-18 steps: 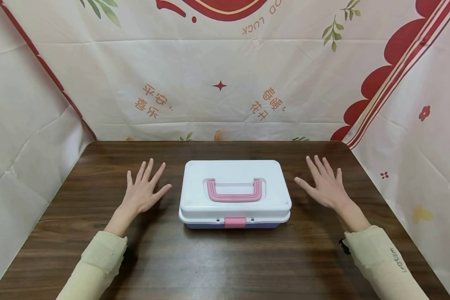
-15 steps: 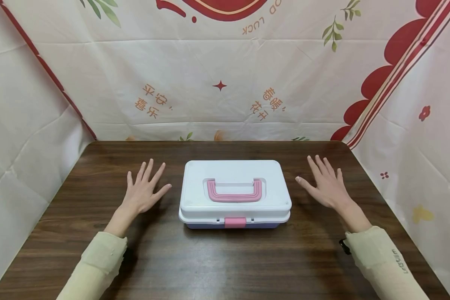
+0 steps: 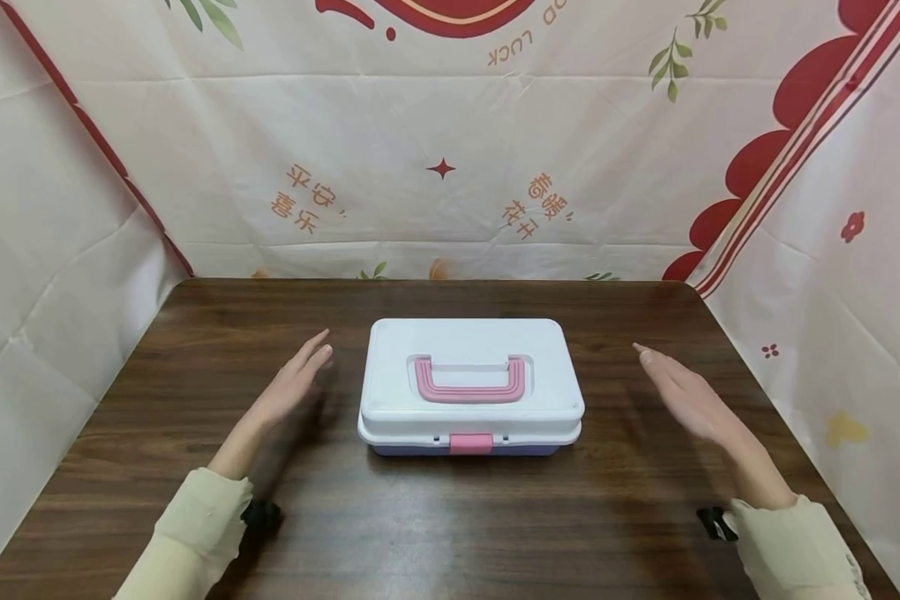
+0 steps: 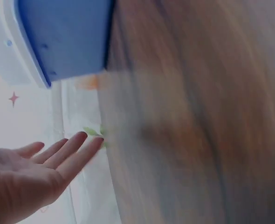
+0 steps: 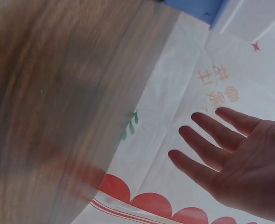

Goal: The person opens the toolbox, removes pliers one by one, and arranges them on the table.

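Note:
A closed plastic storage box (image 3: 465,337) with a white lid and blue base sits mid-table in the head view. Its pink handle (image 3: 470,395) lies folded flat on the lid, and a pink latch (image 3: 471,444) is at the front. Left of the box, my left hand (image 3: 288,387) is held on edge with straight fingers, touching nothing. On the other side my right hand (image 3: 690,396) is turned likewise, palm inward, apart from the box. Both wrist views show the palms bare, with the blue base (image 4: 67,37) nearby in the left one.
The dark wooden table (image 3: 450,525) carries the box. A white printed cloth (image 3: 420,125) hangs behind it and along both sides. A small black device (image 3: 262,515) is strapped at the left wrist, another black device (image 3: 717,523) at the right.
Both hands have turned from palm down with spread fingers to on edge, palms facing inward. The right hand has shifted slightly outward and toward me. The box has stayed in place.

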`<state>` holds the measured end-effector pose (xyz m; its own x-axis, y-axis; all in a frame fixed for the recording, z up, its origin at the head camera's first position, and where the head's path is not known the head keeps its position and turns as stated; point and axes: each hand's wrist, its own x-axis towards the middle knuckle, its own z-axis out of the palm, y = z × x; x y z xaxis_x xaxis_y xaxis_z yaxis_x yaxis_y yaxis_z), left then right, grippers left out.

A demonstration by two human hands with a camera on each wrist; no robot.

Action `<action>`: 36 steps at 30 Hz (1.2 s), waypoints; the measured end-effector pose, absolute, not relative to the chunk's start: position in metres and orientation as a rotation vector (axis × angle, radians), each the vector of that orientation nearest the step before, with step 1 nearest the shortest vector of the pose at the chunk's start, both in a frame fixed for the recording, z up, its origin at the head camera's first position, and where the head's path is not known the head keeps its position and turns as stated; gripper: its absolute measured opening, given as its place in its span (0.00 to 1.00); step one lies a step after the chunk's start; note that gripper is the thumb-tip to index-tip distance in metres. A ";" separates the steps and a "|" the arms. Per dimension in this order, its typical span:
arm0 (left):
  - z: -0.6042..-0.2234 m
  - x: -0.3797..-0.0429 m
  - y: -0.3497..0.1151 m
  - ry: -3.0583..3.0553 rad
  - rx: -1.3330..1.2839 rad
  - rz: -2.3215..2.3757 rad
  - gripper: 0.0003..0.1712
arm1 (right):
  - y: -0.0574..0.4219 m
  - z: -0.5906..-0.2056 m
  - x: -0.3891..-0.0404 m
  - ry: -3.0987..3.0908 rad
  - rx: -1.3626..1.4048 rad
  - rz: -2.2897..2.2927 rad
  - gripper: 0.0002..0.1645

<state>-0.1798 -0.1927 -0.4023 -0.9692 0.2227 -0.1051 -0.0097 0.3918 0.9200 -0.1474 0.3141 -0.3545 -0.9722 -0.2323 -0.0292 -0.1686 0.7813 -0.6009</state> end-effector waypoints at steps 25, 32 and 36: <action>-0.387 -0.167 -0.155 1.984 0.001 1.905 0.36 | 0.303 -0.359 -0.101 2.176 -0.464 -1.460 0.38; -0.387 -0.166 -0.152 2.009 0.015 1.862 0.37 | 0.289 -0.367 -0.101 1.972 -0.568 -1.495 0.36; -0.387 -0.166 -0.151 2.014 0.028 1.846 0.38 | 0.275 -0.374 -0.101 1.914 -0.600 -1.500 0.34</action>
